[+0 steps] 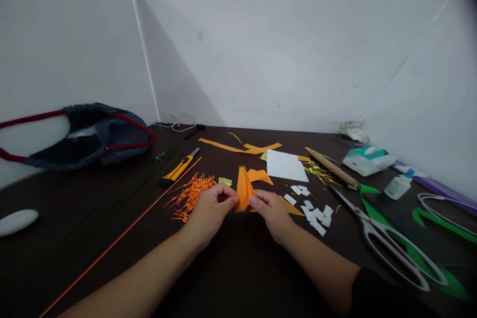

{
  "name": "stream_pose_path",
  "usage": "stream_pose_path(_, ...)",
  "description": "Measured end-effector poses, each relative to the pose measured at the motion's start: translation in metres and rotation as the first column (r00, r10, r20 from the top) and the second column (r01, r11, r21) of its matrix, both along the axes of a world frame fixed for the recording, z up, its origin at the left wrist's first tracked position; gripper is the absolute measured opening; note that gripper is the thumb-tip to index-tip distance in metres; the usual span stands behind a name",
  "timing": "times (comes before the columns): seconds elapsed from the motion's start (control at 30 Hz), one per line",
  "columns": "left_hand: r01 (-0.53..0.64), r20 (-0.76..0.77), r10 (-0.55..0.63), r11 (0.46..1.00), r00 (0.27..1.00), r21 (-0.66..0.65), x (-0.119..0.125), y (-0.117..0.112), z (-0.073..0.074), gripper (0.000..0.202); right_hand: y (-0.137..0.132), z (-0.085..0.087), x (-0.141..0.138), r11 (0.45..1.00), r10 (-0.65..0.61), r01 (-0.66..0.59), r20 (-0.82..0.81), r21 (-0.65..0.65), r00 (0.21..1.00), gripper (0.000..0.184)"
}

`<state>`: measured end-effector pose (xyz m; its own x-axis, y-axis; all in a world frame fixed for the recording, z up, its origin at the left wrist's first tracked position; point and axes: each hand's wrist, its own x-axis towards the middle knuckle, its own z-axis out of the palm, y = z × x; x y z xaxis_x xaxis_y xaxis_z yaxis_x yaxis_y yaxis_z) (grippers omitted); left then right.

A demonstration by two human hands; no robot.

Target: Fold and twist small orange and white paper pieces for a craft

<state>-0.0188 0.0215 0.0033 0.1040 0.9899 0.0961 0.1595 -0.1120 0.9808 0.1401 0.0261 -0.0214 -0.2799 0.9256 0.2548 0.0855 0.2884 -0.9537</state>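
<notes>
Between my two hands stands a folded piece of orange crepe paper (243, 190), pleated into upright points. My left hand (214, 208) pinches its left edge between thumb and forefinger. On the other side, my right hand (272, 211) grips the lower right edge with thumb and fingers. Just left of my left hand lies a pile of small orange paper twists (194, 193). Behind the folded paper are an orange paper scrap (260, 176) and a yellow-green scrap (225, 181). Several small white paper pieces (315, 214) lie right of my right hand.
A yellow utility knife (180, 168) and long orange stick (122, 238) lie left. Large scissors (383, 238), green paper strips (443, 226), a glue bottle (398, 186) and a tissue pack (368, 160) are right. A dark bag (122, 129) stands back left; white paper (285, 165) lies ahead.
</notes>
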Motion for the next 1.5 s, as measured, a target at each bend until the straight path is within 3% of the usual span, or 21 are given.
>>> stream_pose_path(0.1,0.011,0.014,-0.011,1.000,1.000,-0.004,0.000,-0.002,0.003,0.005,0.000,0.002,0.000,0.998,0.055,-0.058,-0.077,-0.037,0.995,0.030)
stream_pose_path(0.27,0.035,0.036,-0.035,0.999,0.999,-0.008,-0.001,-0.002,0.003,0.004,0.002,-0.001,-0.003,0.987,-0.010,-0.017,-0.161,-0.160,0.987,0.024)
stream_pose_path(0.47,0.109,0.249,-0.082,0.989,0.965,-0.096,-0.006,-0.001,0.002,0.009,0.005,0.000,-0.002,0.970,-0.002,-0.056,-0.234,-0.237,0.972,0.023)
stream_pose_path(0.53,0.158,0.347,-0.103,0.978,0.932,-0.134,-0.008,-0.002,0.005,0.010,0.007,0.001,0.002,0.974,-0.033,0.003,-0.132,-0.227,0.991,0.022)
stream_pose_path(0.63,0.206,0.396,-0.132,0.967,0.909,-0.150,-0.012,-0.004,0.009,0.011,0.011,0.002,0.007,0.983,-0.070,0.103,0.210,-0.155,0.975,0.023)
stream_pose_path(0.73,0.245,0.368,-0.175,0.957,0.913,-0.153,-0.015,-0.005,0.010,0.011,0.013,0.005,0.011,0.987,-0.132,0.160,0.548,-0.003,0.826,0.029)
stream_pose_path(0.8,0.263,0.337,-0.200,0.953,0.920,-0.151,-0.017,-0.004,0.009,0.011,0.014,0.007,0.012,0.963,-0.271,0.207,0.621,0.175,0.735,0.024)
stream_pose_path(0.83,0.267,0.323,-0.208,0.952,0.923,-0.149,-0.018,-0.004,0.009,0.011,0.014,0.008,0.012,0.942,-0.335,0.233,0.598,0.243,0.729,0.019)
stream_pose_path(0.9,0.271,0.276,-0.222,0.950,0.935,-0.156,-0.018,-0.004,0.009,0.011,0.012,0.010,0.010,0.938,-0.343,0.276,0.446,0.209,0.827,0.017)
stream_pose_path(0.97,0.301,0.206,-0.264,0.938,0.942,-0.173,-0.018,-0.005,0.010,0.011,0.010,0.012,0.007,0.980,-0.193,0.200,0.184,-0.020,0.964,0.030)
stream_pose_path(1.03,0.361,0.132,-0.341,0.916,0.931,-0.177,-0.017,-0.007,0.010,0.011,0.006,0.015,0.005,0.977,-0.015,-0.003,-0.086,-0.213,0.996,0.044)
stream_pose_path(1.1,0.437,0.074,-0.430,0.883,0.900,-0.174,-0.016,-0.009,0.009,0.010,0.001,0.017,0.006,0.946,0.109,-0.163,-0.198,-0.281,0.974,0.055)
stream_pose_path(1.2,0.503,-0.020,-0.518,0.838,0.855,-0.212,-0.012,-0.012,0.002,0.006,-0.009,0.015,0.016,0.938,0.166,-0.190,-0.108,-0.288,0.980,0.047)
stream_pose_path(1.3,0.478,-0.244,-0.515,0.856,0.822,-0.198,-0.001,-0.017,-0.009,0.003,-0.026,0.006,0.030,0.976,0.074,-0.037,0.167,-0.213,0.983,0.040)
stream_pose_path(1.4,0.480,-0.573,-0.397,0.877,0.717,-0.008,0.012,-0.022,-0.017,0.009,-0.047,-0.001,0.046,0.995,-0.069,0.092,0.460,-0.027,0.885,0.039)
stream_pose_path(1.5,0.539,-0.745,-0.289,0.835,0.601,0.110,0.019,-0.024,-0.020,0.009,-0.056,0.002,0.070,0.972,-0.237,0.181,0.602,0.153,0.762,0.028)
